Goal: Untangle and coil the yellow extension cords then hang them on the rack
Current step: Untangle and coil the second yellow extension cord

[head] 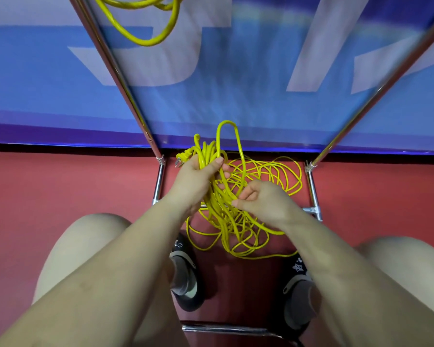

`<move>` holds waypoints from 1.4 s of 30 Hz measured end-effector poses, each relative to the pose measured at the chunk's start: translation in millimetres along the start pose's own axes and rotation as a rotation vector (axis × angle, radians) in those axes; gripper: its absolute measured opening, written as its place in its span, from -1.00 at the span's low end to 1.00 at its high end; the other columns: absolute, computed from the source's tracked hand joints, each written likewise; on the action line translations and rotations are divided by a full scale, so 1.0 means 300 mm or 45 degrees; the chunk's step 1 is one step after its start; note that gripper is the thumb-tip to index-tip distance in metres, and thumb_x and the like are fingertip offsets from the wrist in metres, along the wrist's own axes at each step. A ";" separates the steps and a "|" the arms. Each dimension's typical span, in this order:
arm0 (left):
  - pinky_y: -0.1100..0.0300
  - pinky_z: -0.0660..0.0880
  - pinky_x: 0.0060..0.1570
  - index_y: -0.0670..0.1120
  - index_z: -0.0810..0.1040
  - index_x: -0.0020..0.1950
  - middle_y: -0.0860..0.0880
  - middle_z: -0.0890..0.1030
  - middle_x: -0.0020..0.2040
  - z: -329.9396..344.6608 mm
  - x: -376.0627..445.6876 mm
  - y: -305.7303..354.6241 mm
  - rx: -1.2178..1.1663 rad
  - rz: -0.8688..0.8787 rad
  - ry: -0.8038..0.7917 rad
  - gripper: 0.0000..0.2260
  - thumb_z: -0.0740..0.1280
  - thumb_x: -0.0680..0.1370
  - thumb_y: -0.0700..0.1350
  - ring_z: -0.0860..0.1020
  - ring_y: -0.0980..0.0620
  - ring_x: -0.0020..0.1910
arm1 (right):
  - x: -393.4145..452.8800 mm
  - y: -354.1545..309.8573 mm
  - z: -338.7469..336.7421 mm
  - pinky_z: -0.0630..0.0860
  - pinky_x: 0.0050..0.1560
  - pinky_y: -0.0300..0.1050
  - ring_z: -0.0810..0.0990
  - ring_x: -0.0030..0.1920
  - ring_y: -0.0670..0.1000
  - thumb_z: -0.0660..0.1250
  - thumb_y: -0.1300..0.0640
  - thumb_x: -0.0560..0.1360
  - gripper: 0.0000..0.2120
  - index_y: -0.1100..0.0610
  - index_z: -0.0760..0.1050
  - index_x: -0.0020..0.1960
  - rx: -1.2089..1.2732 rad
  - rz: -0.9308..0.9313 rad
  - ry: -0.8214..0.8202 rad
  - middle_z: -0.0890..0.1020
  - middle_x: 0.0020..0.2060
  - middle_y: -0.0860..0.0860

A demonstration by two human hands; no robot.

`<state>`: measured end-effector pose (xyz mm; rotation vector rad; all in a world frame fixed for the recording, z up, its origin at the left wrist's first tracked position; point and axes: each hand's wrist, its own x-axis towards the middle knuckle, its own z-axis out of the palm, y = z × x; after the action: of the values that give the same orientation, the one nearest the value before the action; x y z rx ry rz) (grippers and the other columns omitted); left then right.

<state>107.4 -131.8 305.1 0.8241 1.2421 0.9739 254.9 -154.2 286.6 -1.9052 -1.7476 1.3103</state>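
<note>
Nearest us are our bare knees and forearms, with grey-and-black sandals (186,274) on the red floor (60,186) below. Our left hand (196,176) grasps a gathered bundle of yellow extension cord (218,196), fingers curled round the strands, with a pronged plug (182,157) poking out beside the knuckles. Our right hand (263,200) is loosely open, its thumb and fingers touching strands of the same bundle, clasping nothing firmly.

We judge we are mid-coiling: much cord lies in loose tangled loops (268,176) on the floor. The next move calls for drawing slack free and laying another loop into the left hand.

The chrome tubular rack frame (125,78) hems us in on both sides, so room is narrow; another coiled yellow cord (145,41) already hangs above.
</note>
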 end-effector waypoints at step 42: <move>0.36 0.35 -0.41 0.05 0.44 -0.11 0.19 0.48 -0.48 0.010 0.020 -0.052 0.626 0.084 -0.164 -0.90 0.25 0.61 -0.06 0.40 0.23 -0.49 | 0.033 -0.034 -0.161 0.56 -0.19 -0.27 0.60 -0.21 -0.08 0.28 0.26 0.53 -0.92 0.12 0.51 -0.10 1.509 0.189 0.459 0.60 -0.21 0.01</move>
<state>113.0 -132.1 288.9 1.2963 1.3681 0.6585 282.2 -124.4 316.7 -1.3836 -0.4080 1.4191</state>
